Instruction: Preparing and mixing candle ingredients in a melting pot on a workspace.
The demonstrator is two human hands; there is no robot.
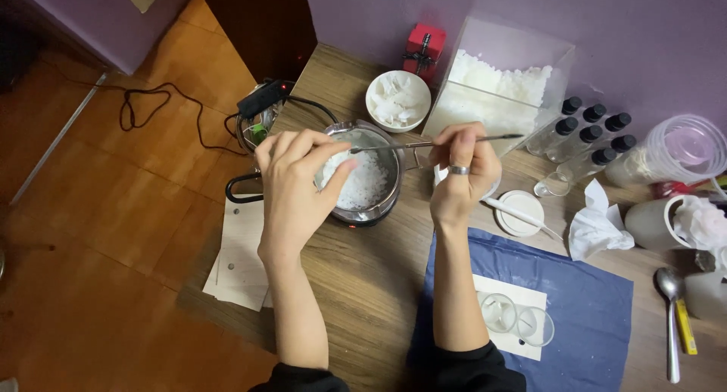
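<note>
Over the metal pot [363, 176], left hand [291, 184] pinches white flakes [337, 168]; right hand [463, 168] grips a thin rod [424, 143], stirring; steady sprinkling seems called for.

Soft, even indoor light falls from above, leaving only faint shadows under the forearms on the brown wooden tabletop [363, 271]. The upper left of the frame is dimmer. Mild glare glints on the round metal pot [379, 203]. Focus is fairly sharp at centre; edges bend slightly outward.
</note>
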